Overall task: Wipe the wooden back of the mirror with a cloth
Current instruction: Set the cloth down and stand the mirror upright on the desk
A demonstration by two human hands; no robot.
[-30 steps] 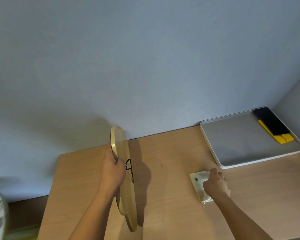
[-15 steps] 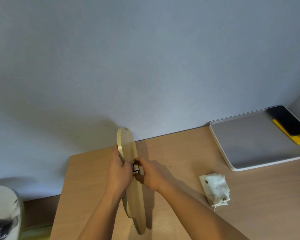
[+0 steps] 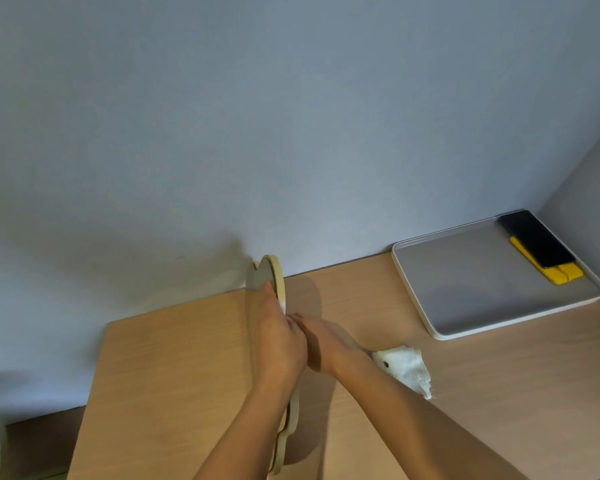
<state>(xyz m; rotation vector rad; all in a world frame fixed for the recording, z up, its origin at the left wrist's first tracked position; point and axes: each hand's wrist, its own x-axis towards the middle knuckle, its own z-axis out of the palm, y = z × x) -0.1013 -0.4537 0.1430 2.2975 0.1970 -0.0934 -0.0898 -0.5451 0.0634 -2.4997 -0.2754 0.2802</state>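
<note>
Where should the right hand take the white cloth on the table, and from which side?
The white cloth lies crumpled and loose on the table, right of the mirror. Probably best to pinch its raised middle folds from above: nothing covers it, and its thin edges lie flat against the wood.

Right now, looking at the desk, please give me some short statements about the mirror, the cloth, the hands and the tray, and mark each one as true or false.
1. The mirror stands on its edge on the desk. True.
2. The right hand is holding the cloth. False: the cloth lies on the desk to the right of that forearm, and neither hand holds it.
3. The left hand grips the mirror. True.
4. The tray is empty. False: a black phone and a yellow object lie in its far right corner.
5. The tray sits to the left of the mirror. False: it sits to the right, against the wall.
</note>
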